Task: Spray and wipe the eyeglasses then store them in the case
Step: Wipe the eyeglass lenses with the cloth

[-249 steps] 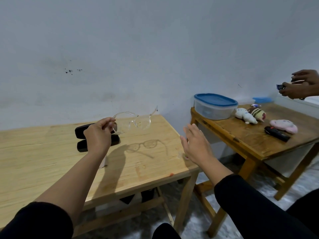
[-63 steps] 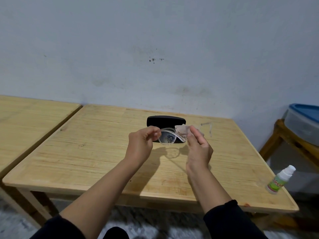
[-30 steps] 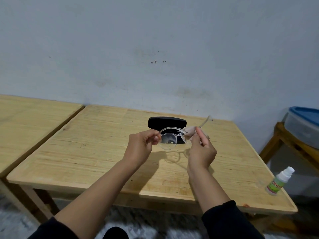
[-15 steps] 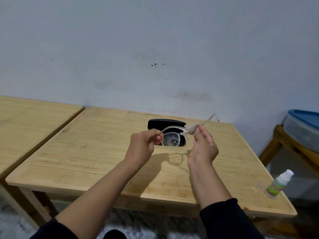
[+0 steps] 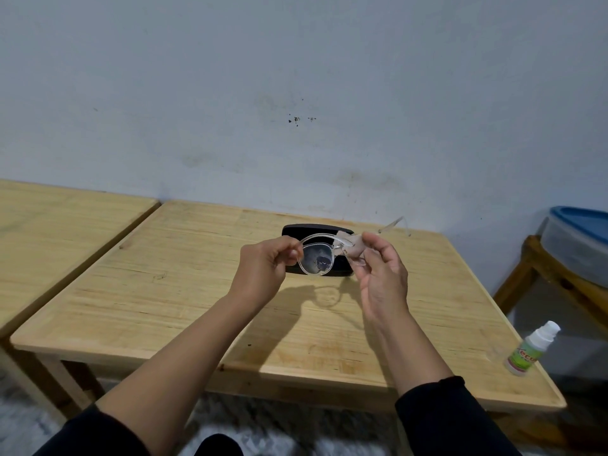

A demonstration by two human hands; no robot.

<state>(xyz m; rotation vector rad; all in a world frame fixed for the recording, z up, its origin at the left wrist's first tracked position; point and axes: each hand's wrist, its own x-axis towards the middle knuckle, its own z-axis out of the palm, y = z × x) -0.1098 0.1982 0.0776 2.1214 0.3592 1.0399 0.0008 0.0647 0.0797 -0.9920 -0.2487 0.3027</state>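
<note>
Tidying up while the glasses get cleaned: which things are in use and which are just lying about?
In use:
eyeglasses, held in both hands
wiping cloth
black case
spray bottle

Lying about:
blue-lidded container
side table

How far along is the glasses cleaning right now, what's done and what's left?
Spraying looks done: the spray bottle stands set aside at the table's right edge. Wiping is in hand: the left hand pinches the eyeglasses by the frame while the right hand presses a small cloth on one lens. Left to do: finish wiping and put them in the black case lying behind them.
</note>
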